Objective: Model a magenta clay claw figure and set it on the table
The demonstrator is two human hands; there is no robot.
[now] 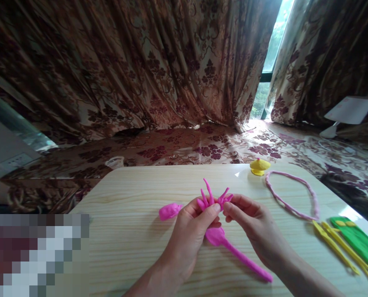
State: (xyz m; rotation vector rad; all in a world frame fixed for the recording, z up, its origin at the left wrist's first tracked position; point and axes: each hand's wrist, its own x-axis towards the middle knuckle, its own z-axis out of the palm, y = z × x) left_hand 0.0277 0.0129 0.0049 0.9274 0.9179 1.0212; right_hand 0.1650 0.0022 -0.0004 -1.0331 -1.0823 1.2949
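A pink clay figure with several thin, pointed prongs (210, 197) is held up between both hands above the table. My left hand (193, 222) pinches its base between thumb and fingers. At its right side, my right hand (245, 212) has thumb and forefinger closed on one of the short prongs. Just below the hands lies a pink clay piece with a round flat head and a long stem (245, 258). To the left of my left hand rests a pink clay lump (169, 211). The underside of the held figure is hidden by my fingers.
On the light wood table (125, 247), a yellow clay piece (259, 166) stands near the back edge. A pink twisted loop (290, 177), yellow modelling tools (335, 247) and a green clay slab (358, 241) lie at right. Behind are a white lamp (350, 110) and patterned curtains (171, 62).
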